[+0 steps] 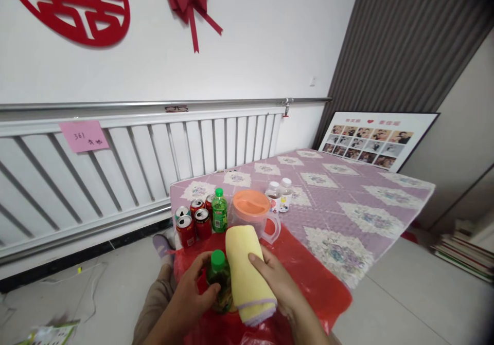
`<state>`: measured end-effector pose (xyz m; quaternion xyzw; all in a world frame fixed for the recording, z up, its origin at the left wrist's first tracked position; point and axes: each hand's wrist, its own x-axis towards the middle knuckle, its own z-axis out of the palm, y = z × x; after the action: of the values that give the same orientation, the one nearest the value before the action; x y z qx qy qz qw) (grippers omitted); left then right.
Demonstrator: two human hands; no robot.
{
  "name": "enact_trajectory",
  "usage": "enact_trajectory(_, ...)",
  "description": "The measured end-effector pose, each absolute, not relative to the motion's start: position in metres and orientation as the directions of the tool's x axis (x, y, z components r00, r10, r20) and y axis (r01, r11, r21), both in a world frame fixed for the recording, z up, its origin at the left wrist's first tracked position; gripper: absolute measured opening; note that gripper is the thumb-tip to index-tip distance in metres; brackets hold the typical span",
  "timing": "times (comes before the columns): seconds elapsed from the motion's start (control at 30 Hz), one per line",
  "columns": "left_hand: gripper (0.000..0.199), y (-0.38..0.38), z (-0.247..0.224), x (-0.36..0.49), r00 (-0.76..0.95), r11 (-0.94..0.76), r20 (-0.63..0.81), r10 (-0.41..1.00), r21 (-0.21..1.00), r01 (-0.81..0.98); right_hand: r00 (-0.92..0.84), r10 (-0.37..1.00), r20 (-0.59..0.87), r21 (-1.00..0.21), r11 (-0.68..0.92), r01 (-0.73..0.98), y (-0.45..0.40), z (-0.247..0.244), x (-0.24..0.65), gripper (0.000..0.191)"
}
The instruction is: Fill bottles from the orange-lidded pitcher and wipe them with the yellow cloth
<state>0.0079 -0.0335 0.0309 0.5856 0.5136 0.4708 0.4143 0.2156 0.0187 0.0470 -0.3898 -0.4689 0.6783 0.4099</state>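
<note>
My left hand [200,288] is wrapped round a green-capped plastic bottle [219,278], upright over a red plastic bag [309,283]. In my right hand [276,278] is a folded yellow towel [247,268] with a purple edge, its thumb lying on top. The towel is right beside the bottle; whether the two touch I cannot tell. Just beyond my hands stand a second green-capped bottle [219,214], a clear pitcher [249,227] with an orange lid, and several red drink cans [203,224]. The lower part of the held bottle is partly hidden by my fingers.
Two white-capped small bottles [285,196] stand behind the pitcher on a purple patterned tablecloth [339,191]. A white radiator [154,165] runs along the wall. At the far right leans a framed photo board [370,139]; a stack of books [463,257] sits low at the right.
</note>
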Motion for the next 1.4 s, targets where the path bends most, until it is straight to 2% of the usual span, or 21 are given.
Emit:
enact_trajectory(0.13, 0.057, -0.034, 0.035, 0.009, 0.059, -0.137, 0.128, 0.99, 0.968, 0.208, -0.418, 0.895, -0.154, -0.931, -0.273, -0.242, 0.019, 0.058, 0.207, 0.052)
enact_trajectory(0.33, 0.057, -0.034, 0.034, 0.007, 0.055, -0.14, 0.131, 0.99, 0.962, 0.235, -0.341, 0.921, -0.19, -0.962, -0.244, -0.124, 0.033, 0.025, 0.201, 0.058)
enact_trajectory(0.53, 0.056, -0.033, 0.029, 0.007, 0.049, -0.141, 0.134, 0.99, 0.968, 0.209, -0.291, 0.941, -0.174, -0.985, -0.17, 0.038, 0.037, -0.009, 0.207, 0.043)
enact_trajectory(0.73, 0.057, -0.034, 0.031, 0.008, 0.012, -0.109, 0.11, 0.994, 0.967, 0.229, -0.262, 0.962, -0.082, -0.988, -0.043, 0.151, 0.037, -0.014, 0.212, 0.035)
enact_trajectory(0.9, 0.057, -0.036, 0.031, 0.008, 0.001, -0.114, 0.117, 0.993, 0.968, 0.222, -0.245, 0.968, -0.058, -0.995, -0.035, 0.096, 0.026, 0.005, 0.214, 0.043)
enact_trajectory(1.07, 0.057, -0.035, 0.032, 0.009, 0.002, -0.11, 0.113, 0.994, 0.967, 0.23, -0.19, 0.976, -0.102, -0.959, -0.147, -0.243, 0.008, 0.034, 0.207, 0.05)
enact_trajectory(1.13, 0.057, -0.035, 0.032, 0.009, 0.0, -0.123, 0.127, 0.992, 0.965, 0.23, -0.203, 0.973, -0.11, -0.939, -0.168, -0.299, 0.003, 0.036, 0.201, 0.051)
enact_trajectory(1.3, 0.056, -0.035, 0.03, 0.008, 0.017, -0.121, 0.12, 0.993, 0.971, 0.206, -0.204, 0.963, -0.176, -0.934, -0.229, -0.273, -0.002, 0.012, 0.197, 0.047)
enact_trajectory(1.4, 0.056, -0.036, 0.03, 0.008, 0.019, -0.116, 0.114, 0.993, 0.971, 0.208, -0.196, 0.964, -0.179, -0.973, -0.204, -0.112, -0.004, 0.0, 0.205, 0.047)
